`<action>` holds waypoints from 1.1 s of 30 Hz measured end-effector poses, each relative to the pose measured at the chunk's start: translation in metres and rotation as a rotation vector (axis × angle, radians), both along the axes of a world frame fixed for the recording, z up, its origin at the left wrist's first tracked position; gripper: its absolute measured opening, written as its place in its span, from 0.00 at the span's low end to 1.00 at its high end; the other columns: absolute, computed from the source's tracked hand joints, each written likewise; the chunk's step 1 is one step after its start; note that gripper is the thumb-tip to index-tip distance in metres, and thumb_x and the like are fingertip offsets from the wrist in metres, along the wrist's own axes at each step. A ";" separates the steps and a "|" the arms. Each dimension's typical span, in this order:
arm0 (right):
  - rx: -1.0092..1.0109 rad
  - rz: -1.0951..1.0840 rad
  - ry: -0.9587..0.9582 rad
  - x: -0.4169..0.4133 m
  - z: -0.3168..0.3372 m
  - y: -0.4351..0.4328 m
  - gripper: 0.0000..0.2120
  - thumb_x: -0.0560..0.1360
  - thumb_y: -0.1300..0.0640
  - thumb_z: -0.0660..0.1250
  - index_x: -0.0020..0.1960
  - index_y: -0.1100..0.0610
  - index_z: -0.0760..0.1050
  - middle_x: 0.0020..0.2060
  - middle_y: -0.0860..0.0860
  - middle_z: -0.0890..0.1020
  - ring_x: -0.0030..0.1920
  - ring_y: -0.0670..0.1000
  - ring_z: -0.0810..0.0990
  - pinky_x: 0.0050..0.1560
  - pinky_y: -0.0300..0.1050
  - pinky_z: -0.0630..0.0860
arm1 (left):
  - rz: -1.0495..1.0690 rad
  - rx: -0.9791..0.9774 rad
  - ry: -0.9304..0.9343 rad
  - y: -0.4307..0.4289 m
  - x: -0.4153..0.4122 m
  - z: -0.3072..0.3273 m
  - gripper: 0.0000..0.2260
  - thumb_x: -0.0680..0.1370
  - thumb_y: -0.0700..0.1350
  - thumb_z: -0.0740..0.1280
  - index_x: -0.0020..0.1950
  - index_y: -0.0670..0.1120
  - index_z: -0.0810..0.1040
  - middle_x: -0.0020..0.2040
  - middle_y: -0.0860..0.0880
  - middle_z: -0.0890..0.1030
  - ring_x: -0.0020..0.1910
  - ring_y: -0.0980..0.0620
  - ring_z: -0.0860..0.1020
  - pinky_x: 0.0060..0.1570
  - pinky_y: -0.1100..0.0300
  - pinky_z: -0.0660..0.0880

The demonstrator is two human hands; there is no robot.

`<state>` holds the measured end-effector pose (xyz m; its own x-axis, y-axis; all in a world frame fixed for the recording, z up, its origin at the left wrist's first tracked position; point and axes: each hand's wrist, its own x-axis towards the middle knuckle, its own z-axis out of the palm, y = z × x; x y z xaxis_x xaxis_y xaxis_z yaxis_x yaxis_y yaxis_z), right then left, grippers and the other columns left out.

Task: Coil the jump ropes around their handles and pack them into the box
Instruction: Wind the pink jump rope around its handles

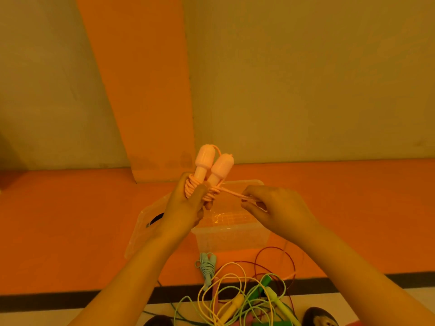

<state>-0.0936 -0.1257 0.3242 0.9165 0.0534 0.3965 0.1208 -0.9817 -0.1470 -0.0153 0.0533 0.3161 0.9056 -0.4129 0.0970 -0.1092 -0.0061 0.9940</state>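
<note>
My left hand [186, 208] grips a pink jump rope [207, 168] by its two handles, which stand upright side by side with rope coiled around their lower parts. My right hand [273, 208] pinches the free end of the pink rope, stretched taut to the right of the coils. Both hands hover above a clear plastic box [230, 234] on the orange floor. A blue jump rope [207, 267], coiled around its handles, lies just in front of the box.
A tangle of loose ropes [247, 300] with yellow and green handles and a dark red cord lies near me at the bottom. The box's clear lid [146, 229] leans at its left. An orange pillar and wall stand behind.
</note>
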 end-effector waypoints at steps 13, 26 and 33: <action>-0.004 0.382 0.144 0.003 -0.001 0.004 0.08 0.67 0.58 0.75 0.45 0.56 0.81 0.39 0.52 0.80 0.42 0.49 0.76 0.40 0.43 0.69 | -0.576 0.760 -0.235 0.000 -0.001 -0.011 0.19 0.75 0.48 0.71 0.65 0.54 0.72 0.34 0.56 0.78 0.27 0.66 0.74 0.28 0.71 0.69; 0.221 0.328 0.326 -0.002 -0.002 0.012 0.10 0.69 0.59 0.75 0.45 0.53 0.75 0.37 0.38 0.71 0.40 0.35 0.69 0.40 0.31 0.64 | -0.557 0.996 -0.540 0.003 -0.009 -0.009 0.21 0.74 0.63 0.66 0.66 0.61 0.71 0.53 0.53 0.82 0.38 0.62 0.71 0.38 0.65 0.67; 0.453 0.353 0.274 -0.003 -0.009 0.007 0.13 0.67 0.56 0.76 0.44 0.46 0.73 0.45 0.41 0.76 0.51 0.41 0.74 0.52 0.38 0.70 | -0.573 0.845 -0.503 0.012 -0.005 -0.010 0.18 0.74 0.59 0.69 0.63 0.61 0.73 0.37 0.60 0.77 0.33 0.64 0.75 0.43 0.59 0.76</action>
<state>-0.0961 -0.1186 0.3154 0.9458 0.2528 0.2038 0.3246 -0.7231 -0.6097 -0.0198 0.0649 0.3061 0.4998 -0.8592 -0.1099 -0.6967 -0.4741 0.5383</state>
